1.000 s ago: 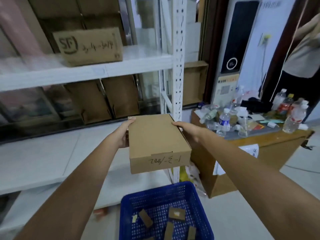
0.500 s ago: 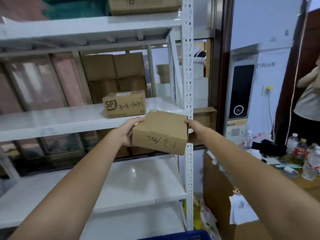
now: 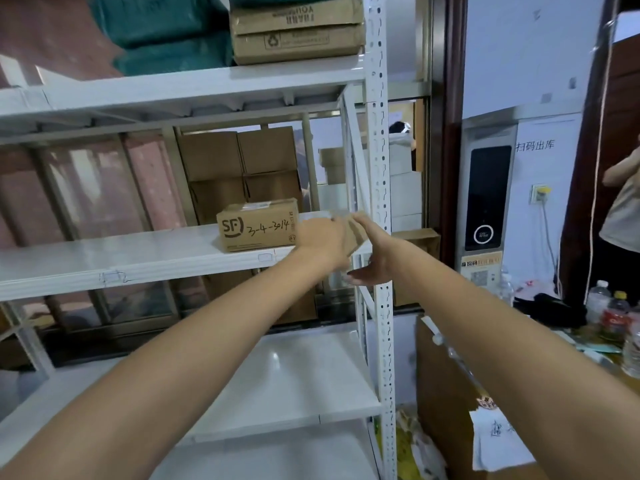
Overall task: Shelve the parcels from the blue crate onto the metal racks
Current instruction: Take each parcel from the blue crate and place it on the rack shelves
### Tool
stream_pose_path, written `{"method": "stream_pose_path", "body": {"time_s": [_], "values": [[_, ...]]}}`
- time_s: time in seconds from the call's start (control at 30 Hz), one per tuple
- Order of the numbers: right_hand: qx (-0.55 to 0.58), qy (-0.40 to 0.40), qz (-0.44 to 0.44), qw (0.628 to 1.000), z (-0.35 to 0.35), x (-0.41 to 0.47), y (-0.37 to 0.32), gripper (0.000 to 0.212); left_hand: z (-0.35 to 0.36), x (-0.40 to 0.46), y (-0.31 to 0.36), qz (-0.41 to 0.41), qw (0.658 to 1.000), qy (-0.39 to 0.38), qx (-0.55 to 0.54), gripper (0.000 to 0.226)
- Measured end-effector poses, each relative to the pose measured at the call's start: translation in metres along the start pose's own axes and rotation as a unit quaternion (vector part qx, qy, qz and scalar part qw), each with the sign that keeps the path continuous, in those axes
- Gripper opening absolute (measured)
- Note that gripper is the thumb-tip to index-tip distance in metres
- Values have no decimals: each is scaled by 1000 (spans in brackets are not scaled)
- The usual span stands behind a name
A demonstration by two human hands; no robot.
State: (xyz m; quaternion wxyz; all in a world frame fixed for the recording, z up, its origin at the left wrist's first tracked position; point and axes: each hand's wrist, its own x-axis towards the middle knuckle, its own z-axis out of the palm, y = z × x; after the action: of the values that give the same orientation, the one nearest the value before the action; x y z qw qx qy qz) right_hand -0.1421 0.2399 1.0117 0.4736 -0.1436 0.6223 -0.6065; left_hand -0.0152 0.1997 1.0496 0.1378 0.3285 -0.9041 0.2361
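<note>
- Head view looks at a white metal rack (image 3: 379, 188) that fills the left and the middle of the frame, with both bare arms stretched forward to its middle shelf (image 3: 138, 254)
- Near the middle of the frame, a brown cardboard parcel (image 3: 355, 233) is tilted at the right end of this shelf; it is blurred and mostly hidden behind the hands, so I cannot tell if it already rests on the shelf
- Left hand (image 3: 323, 242) covers the left side of the parcel, its back turned to the camera; its grip seems to be on the parcel, but the fingers are hidden and I cannot tell this surely
- Right hand (image 3: 375, 263) is at the right side of the parcel, beside the rack post; one finger lies straight along the upper edge of the parcel, the thumb points to the left under it, and the grip looks wide and relaxed
- Just left of the hands, a carton with the SF mark (image 3: 256, 225) stands upright on the same shelf, with handwritten numbers on its front
- On the top shelf, in the upper middle of the frame, stacked cartons (image 3: 298, 29) lie beside green bags (image 3: 166, 32)
- Behind the rack more brown boxes (image 3: 242, 168) are piled
- At the right of the frame a scanner panel (image 3: 486, 202) hangs on the wall, and lower right some bottles (image 3: 613, 317) stand on a tabletop (image 3: 446, 393)
- Far right edge shows a part of another person (image 3: 623, 209)
</note>
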Motion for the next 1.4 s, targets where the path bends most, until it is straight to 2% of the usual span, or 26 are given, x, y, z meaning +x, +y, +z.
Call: {"method": "stream_pose_path", "body": {"time_s": [0.07, 0.17, 0.27, 0.33, 0.37, 0.43, 0.5, 0.6, 0.67, 0.73, 0.8, 0.93, 1.0, 1.13, 1.2, 1.27, 1.4], "values": [[-20, 5, -52, 998, 6, 0, -1, 79, 4, -7, 18, 31, 998, 5, 57, 66], [-96, 56, -135, 985, 8, 8, 0, 57, 12, -15, 37, 47, 994, -3, 97, 73], [-123, 79, -179, 973, 2, -3, 4, 45, -7, -19, 28, 23, 999, -8, -41, 71], [-89, 38, -146, 985, -7, -18, 9, 39, -26, -17, 4, -7, 982, -31, -184, 66], [-66, 19, -125, 990, -15, -18, 10, 34, -32, -12, -9, -32, 962, -61, -263, 63], [-28, -2, -98, 995, -27, -22, 10, 32, -34, -4, -36, -107, 902, -125, -400, 59], [-23, -19, -94, 995, -30, -24, 8, 39, -25, -4, -61, -184, 826, -220, -485, 52], [-34, -34, -87, 995, -27, -25, 7, 49, 0, -8, -86, -264, 677, -335, -599, 48], [-40, -34, -87, 995, -24, -19, 9, 57, 18, -9, -98, -293, 589, -319, -682, 51], [-33, -49, -84, 995, -16, -12, 12, 54, 31, -13, -110, -328, 537, -285, -723, 59], [-19, -63, -80, 995, 0, -6, 13, 51, 37, -19, -123, -343, 525, -260, -734, 61], [-24, -82, -98, 992, 51, -5, 8, 87, 28, -43, -159, -371, 527, -212, -735, 50], [-30, -94, -110, 989, 81, -10, 5, 91, 23, -57, -183, -384, 525, -196, -734, 45], [-25, -142, -136, 980, 157, -38, 7, 48, 22, -94, -250, -404, 526, -158, -732, 57], [-27, -154, -147, 977, 199, -42, 14, 33, 19, -122, -286, -413, 529, -130, -730, 49], [-31, -161, -153, 974, 249, -52, 25, 24, 18, -154, -325, -414, 520, -114, -738, 42], [-28, -181, -135, 974, 359, -72, 63, 26, 27, -221, -417, -425, 516, -81, -740, 57]]}}
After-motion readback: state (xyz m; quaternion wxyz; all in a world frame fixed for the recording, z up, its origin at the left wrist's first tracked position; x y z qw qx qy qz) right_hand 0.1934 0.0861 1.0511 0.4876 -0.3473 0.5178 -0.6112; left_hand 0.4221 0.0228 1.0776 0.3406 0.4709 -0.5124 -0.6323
